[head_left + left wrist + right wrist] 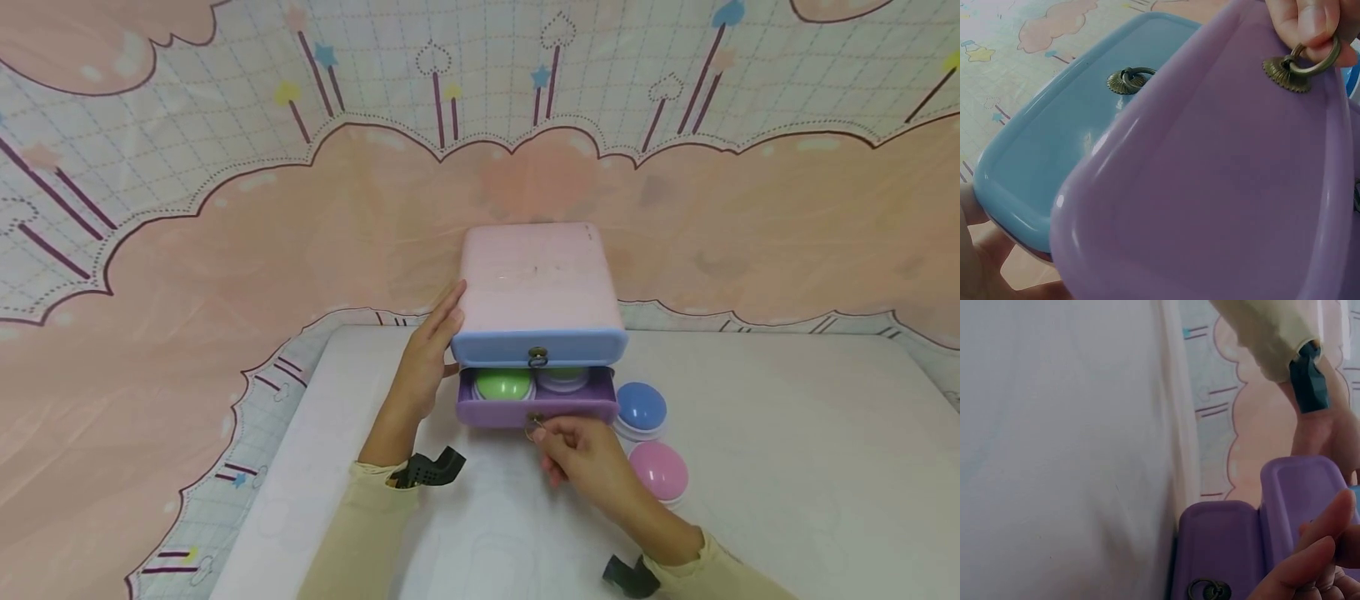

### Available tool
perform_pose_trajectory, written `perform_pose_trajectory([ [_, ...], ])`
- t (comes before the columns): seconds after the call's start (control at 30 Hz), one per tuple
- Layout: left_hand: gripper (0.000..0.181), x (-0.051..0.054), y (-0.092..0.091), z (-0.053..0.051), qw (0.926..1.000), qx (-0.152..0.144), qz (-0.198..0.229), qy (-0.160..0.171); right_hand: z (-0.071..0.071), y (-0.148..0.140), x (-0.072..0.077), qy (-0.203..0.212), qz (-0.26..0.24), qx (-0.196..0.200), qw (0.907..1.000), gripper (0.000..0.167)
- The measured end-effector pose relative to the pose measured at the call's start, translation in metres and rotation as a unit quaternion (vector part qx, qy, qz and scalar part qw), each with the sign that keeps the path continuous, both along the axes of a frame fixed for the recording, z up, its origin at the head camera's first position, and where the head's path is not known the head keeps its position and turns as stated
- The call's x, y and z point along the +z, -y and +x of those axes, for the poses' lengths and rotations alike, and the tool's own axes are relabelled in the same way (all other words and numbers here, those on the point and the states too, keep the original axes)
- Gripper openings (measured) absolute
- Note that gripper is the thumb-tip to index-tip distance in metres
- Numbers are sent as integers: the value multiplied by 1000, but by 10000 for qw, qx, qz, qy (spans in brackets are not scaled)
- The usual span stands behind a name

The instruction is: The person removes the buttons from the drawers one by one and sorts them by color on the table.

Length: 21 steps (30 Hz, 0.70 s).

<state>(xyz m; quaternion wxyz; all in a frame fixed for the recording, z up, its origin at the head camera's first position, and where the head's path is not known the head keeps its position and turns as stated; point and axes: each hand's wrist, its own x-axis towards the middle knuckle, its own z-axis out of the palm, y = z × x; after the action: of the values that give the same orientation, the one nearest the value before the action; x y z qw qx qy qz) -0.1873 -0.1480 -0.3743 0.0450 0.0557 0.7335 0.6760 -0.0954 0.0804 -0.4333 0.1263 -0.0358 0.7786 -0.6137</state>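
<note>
A small drawer cabinet with a pink top point(536, 275) stands before me, its blue upper drawer point(495, 347) closed. Below it, a purple drawer point(487, 414) is pulled out and holds a round container with a green lid point(504, 384) and a second green-topped one point(564, 375), partly covered by the drawer above. My right hand point(588, 458) pinches the brass ring pull point(1325, 62) of this drawer between thumb and finger. Against the cabinet's left side rests my left hand point(429, 354), fingers extended. Another purple drawer point(1219, 550) with its own ring sits lower, closed.
Right of the cabinet, a round container with a blue lid point(642, 406) stands on the white table point(787, 433). Nearer me is one with a pink lid point(658, 470), partly behind my right wrist. A patterned cloth point(750, 225) hangs behind the table.
</note>
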Motion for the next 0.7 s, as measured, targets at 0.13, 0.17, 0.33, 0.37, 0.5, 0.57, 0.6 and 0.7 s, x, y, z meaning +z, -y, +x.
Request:
perform_pose_trajectory([
  [0.13, 47, 0, 0, 0, 10000, 6, 18, 2, 4, -1, 0, 60, -5, 55, 10000, 27],
  [0.17, 47, 0, 0, 0, 10000, 11, 22, 4, 6, -1, 0, 43, -6, 84, 10000, 28],
  [0.33, 47, 1, -1, 1, 10000, 28, 32, -14, 13, -2, 0, 41, -43, 228, 9997, 31],
  [0.37, 47, 0, -1, 1, 10000, 23, 24, -27, 14, -2, 0, 35, -43, 254, 9997, 32],
  [0.5, 47, 0, 0, 1, 10000, 9, -1, -75, 19, -3, -1, 12, 40, 314, 9995, 31],
  [0.57, 47, 0, 0, 1, 10000, 0, 7, -88, 21, -3, -1, 33, 47, 330, 9994, 30],
  [0.6, 47, 0, 0, 1, 10000, 1, 13, -84, 22, -3, -1, 36, 45, 341, 9994, 30],
  [0.7, 48, -1, 0, -1, 10000, -14, 47, -75, 25, -3, -2, 45, 24, 358, 9993, 30],
])
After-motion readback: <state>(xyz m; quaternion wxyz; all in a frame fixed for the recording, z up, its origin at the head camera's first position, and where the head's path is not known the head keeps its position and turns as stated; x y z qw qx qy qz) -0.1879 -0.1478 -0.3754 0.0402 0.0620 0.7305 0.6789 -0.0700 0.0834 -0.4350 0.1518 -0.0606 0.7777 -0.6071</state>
